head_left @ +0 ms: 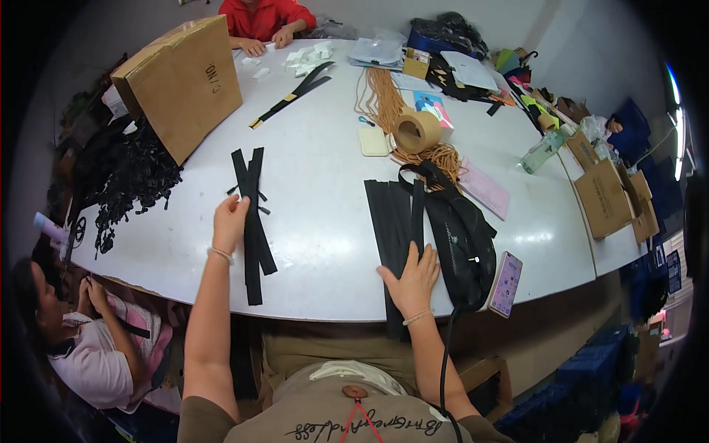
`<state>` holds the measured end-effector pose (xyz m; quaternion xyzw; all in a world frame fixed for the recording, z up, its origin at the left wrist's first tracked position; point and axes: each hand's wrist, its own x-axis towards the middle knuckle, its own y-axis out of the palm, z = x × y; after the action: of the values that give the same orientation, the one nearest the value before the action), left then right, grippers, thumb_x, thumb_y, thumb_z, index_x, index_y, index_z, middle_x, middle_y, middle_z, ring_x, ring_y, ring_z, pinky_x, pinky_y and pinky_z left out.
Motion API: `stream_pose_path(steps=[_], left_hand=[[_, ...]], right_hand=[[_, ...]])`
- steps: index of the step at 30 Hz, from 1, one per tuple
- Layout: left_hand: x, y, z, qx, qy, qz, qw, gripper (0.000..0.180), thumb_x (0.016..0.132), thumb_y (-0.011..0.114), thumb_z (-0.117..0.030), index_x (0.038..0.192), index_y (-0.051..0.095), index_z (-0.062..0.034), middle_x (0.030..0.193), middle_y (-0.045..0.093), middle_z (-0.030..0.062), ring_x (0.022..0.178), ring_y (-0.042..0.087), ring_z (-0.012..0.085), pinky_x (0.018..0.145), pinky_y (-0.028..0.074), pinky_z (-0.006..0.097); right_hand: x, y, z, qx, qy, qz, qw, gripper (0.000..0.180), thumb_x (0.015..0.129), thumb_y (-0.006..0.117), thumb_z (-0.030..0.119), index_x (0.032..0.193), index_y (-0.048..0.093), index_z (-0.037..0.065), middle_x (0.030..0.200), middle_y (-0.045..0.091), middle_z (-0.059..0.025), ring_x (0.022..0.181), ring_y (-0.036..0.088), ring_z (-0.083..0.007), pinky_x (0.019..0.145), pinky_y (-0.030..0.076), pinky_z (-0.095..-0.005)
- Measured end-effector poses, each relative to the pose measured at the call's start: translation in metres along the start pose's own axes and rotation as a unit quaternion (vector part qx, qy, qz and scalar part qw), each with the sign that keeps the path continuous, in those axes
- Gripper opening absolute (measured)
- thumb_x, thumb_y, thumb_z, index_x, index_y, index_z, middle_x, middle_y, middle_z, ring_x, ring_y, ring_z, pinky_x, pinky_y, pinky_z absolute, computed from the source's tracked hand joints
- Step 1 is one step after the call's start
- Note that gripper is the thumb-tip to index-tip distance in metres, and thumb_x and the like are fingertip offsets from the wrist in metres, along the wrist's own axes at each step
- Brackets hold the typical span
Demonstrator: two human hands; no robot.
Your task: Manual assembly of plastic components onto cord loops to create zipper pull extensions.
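Observation:
Two or so long black zipper strips (253, 251) lie crossed on the white table in front of me, with small pulls sticking out at their sides. My left hand (232, 220) pinches them near the crossing, fingertips closed at their left edge. To the right, a flat stack of several black zipper strips (388, 221) runs toward the table's near edge. On its right side rests my right hand (413, 279), fingers outstretched and lying flat over the strips. Just beyond that hand is a black bag (461, 247) with a strap.
A cardboard box (185, 81) leans at the left above a heap of black corded pieces (136, 170). A phone (505, 284), a tape roll (418, 131), tan cords (380, 96) and a bottle (541, 151) lie rightward. One person (266, 18) works opposite; another (96, 332) sits left.

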<state>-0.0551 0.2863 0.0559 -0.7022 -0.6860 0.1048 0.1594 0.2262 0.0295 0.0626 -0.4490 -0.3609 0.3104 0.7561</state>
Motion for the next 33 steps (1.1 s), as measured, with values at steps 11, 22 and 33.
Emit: stream_pose_path(steps=[11,22,33], left_hand=[[-0.069,-0.047,0.010,0.107,0.172,-0.076,0.976,0.031,0.080,0.059,-0.005,0.110,0.058,-0.0030,0.113,0.056,0.0140,0.111,0.050,0.0284,0.095,0.039,0.035],[0.118,-0.154,0.070,0.404,0.023,-0.190,0.895,0.081,0.071,0.069,-0.044,0.139,0.031,-0.0218,0.145,0.019,0.0207,0.132,0.018,0.0415,0.104,0.023,0.053],[0.167,-0.161,0.094,0.508,-0.002,-0.172,0.844,0.038,0.083,0.060,-0.026,0.115,0.049,-0.0111,0.109,0.049,0.0229,0.091,0.056,0.0413,0.075,0.048,0.046]], right_hand=[[0.000,0.010,0.013,0.030,-0.109,-0.024,0.993,0.049,0.074,0.055,0.001,0.122,0.047,0.001,0.128,0.038,-0.0297,0.114,0.042,-0.0429,0.095,0.035,-0.0453],[-0.005,0.008,0.026,0.030,-0.099,-0.020,0.994,0.048,0.075,0.053,0.003,0.123,0.047,0.003,0.129,0.038,-0.0284,0.115,0.040,-0.0421,0.097,0.032,-0.0465],[-0.002,0.010,0.025,0.041,-0.088,-0.030,0.995,0.046,0.075,0.054,0.004,0.121,0.051,0.004,0.126,0.042,-0.0254,0.114,0.042,-0.0400,0.097,0.033,-0.0442]])
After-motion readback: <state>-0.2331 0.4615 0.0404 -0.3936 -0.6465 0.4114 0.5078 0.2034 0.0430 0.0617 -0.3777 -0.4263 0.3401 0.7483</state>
